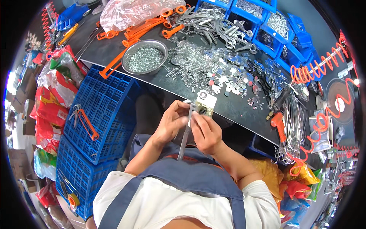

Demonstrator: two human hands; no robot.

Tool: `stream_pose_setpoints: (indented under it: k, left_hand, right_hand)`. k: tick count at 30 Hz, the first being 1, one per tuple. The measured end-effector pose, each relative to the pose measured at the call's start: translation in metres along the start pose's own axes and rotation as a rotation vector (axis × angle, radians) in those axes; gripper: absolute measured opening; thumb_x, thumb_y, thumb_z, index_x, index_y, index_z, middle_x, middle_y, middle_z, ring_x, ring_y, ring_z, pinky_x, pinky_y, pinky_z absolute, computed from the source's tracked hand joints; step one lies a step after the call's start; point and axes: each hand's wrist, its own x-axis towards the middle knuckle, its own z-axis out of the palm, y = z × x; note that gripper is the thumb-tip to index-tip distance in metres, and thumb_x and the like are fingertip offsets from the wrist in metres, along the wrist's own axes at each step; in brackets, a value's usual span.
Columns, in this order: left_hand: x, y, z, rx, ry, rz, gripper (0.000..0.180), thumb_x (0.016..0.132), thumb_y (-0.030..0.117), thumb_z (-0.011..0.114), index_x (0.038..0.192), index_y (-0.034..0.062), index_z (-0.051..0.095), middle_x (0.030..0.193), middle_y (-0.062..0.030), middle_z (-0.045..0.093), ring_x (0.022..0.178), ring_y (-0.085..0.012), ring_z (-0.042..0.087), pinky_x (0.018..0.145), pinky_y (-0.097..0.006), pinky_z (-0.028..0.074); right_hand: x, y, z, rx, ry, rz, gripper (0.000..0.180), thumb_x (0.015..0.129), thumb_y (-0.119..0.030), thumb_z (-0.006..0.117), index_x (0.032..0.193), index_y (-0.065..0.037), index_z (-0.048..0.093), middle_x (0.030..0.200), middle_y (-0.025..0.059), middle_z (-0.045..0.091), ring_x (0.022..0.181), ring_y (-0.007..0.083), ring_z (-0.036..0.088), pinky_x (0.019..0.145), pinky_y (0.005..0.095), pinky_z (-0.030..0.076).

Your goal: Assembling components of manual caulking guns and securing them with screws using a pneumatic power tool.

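Note:
A long grey metal handle-like part (pixel 184 142) hangs down in front of my apron, its upper end between my hands. My left hand (pixel 169 124) pinches that upper end from the left, thumb and fingers closed around it. From the other side, the curled fingers of my right hand (pixel 207 132) press against the same end; any small piece under the fingertips is hidden. Just beyond my fingers, a small white and brass-coloured fixture (pixel 206 100) sits at the table's edge, with a ring-shaped piece on top.
On the dark table (pixel 240 114) lie heaped springs (pixel 187 63), small discs (pixel 232 78) and grey metal parts (pixel 207 23). A steel bowl (pixel 145 57) holds small metal pieces. Blue bins (pixel 263 34) stand behind, blue crates (pixel 101 114) at left. An orange-handled air tool (pixel 279 124) lies right.

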Motion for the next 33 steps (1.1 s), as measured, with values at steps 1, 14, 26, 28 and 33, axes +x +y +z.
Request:
stream_pose_setpoints:
  k: [1,14,26,28,33]
  left_hand:
    - [0.0,-0.002,-0.002,-0.004,-0.02,-0.013,0.038,0.08,0.006,0.062,0.113,0.0002,0.044,0.103,-0.0112,0.057,0.094,-0.0149,0.057,0.084,-0.029,0.046]
    - [0.003,0.024,-0.028,0.115,0.169,0.003,0.06,0.089,0.032,0.058,0.13,-0.007,0.038,0.109,-0.0227,0.059,0.091,-0.0244,0.063,0.077,-0.036,0.054]
    - [0.015,-0.006,0.022,0.034,0.037,-0.11,0.058,0.089,0.027,0.058,0.131,-0.0075,0.038,0.112,-0.0272,0.058,0.092,-0.0291,0.063,0.081,-0.04,0.053]
    - [0.015,-0.006,0.014,0.022,0.036,-0.112,0.059,0.089,0.027,0.057,0.132,-0.0074,0.036,0.112,-0.0268,0.058,0.092,-0.0277,0.062,0.079,-0.039,0.053]
    - [0.009,0.001,0.009,0.04,0.078,-0.09,0.061,0.089,0.03,0.057,0.133,-0.0068,0.034,0.112,-0.0264,0.057,0.092,-0.0261,0.062,0.078,-0.039,0.052]
  right_hand:
    - [0.001,0.004,-0.001,0.005,0.0,0.049,0.021,0.067,-0.003,0.063,0.085,0.009,0.063,0.094,0.021,0.061,0.079,0.0289,0.062,0.063,0.0325,0.053]
    - [-0.231,0.213,-0.217,-0.988,-0.218,1.23,0.023,0.08,-0.009,0.054,0.1,0.001,0.061,0.096,0.0204,0.062,0.094,0.0356,0.06,0.086,0.044,0.047]
    - [-0.259,0.246,-0.287,-1.044,-0.353,1.031,0.016,0.071,-0.011,0.067,0.081,0.0,0.063,0.086,0.018,0.06,0.09,0.0397,0.058,0.075,0.0434,0.05]
    - [-0.275,0.257,-0.297,-1.003,-0.457,1.184,0.023,0.07,-0.011,0.067,0.089,0.0,0.06,0.082,0.0164,0.06,0.083,0.0408,0.059,0.073,0.045,0.049]
    - [-0.239,0.227,-0.301,0.439,0.572,1.584,0.02,0.081,-0.006,0.059,0.101,-0.001,0.059,0.079,0.0044,0.063,0.048,0.0117,0.047,0.046,0.0237,0.046]
